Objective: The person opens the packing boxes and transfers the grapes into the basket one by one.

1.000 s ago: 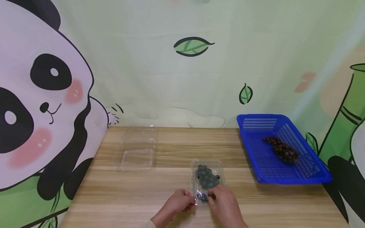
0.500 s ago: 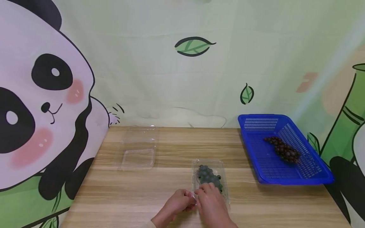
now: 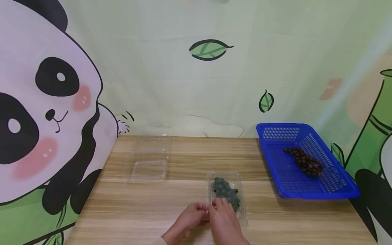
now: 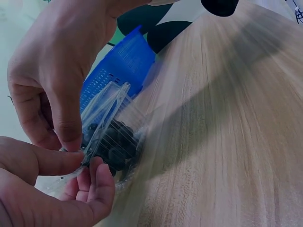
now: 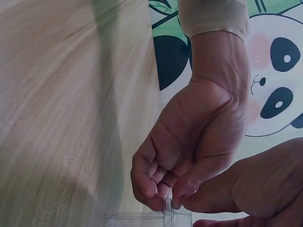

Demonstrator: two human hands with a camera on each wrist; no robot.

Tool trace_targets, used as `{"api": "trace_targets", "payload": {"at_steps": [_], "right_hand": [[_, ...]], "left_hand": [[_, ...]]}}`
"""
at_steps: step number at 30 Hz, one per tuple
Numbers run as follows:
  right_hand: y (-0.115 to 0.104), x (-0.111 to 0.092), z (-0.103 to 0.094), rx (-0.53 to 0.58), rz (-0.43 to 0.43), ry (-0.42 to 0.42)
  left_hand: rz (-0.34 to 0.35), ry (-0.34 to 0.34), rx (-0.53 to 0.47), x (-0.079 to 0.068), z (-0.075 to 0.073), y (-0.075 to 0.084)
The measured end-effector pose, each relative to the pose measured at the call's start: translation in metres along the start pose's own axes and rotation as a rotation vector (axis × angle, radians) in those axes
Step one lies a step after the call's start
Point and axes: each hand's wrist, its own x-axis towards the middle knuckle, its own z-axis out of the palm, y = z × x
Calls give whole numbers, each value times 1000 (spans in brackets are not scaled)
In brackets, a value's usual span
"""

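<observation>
A clear plastic fruit box (image 3: 243, 204) stands on the table in front of me, with a bunch of dark grapes (image 3: 225, 190) inside. My left hand (image 3: 193, 216) pinches the box's left edge between thumb and fingers. Close against it, my right hand (image 3: 225, 219) also pinches that edge from above and covers the near part of the box. In the left wrist view, my left hand (image 4: 57, 189) and right hand (image 4: 61, 71) meet at the clear rim over the grapes. The right wrist view shows the left fingertips (image 5: 149, 189) at the plastic edge, beside the right hand (image 5: 255, 184).
A blue plastic basket (image 3: 275, 170) sits at the right, holding a bunch of reddish-brown grapes (image 3: 306, 161). Toward the back left lies another clear plastic box (image 3: 150, 170). The wooden tabletop (image 3: 122, 211) ends at a panda-printed backdrop (image 3: 171, 85).
My right hand has moved left from the near right part of the box to its left edge, beside my left hand. The left hand keeps its hold there.
</observation>
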Motion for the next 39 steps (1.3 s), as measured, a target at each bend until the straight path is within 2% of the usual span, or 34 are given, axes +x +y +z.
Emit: {"api": "trace_targets", "payload": {"at_steps": [4,10,22,30,39], "right_hand": [[-2,0,0,22,13,-60],[-2,-1,-1,28,0,-95],[-1,-2,6,-52,-67,-41],[-2,-2,9,-127,-87,-6],[-4,-1,6,-170,-97,-48]], "left_hand": [[12,-7,2,1,-2,-3],[3,-54,-56,3,-6,-7],[-42,-146,-229,5,-8,-11],[-52,-173,-272,4,-9,-10],[-67,-186,-305,4,-11,-10]]}}
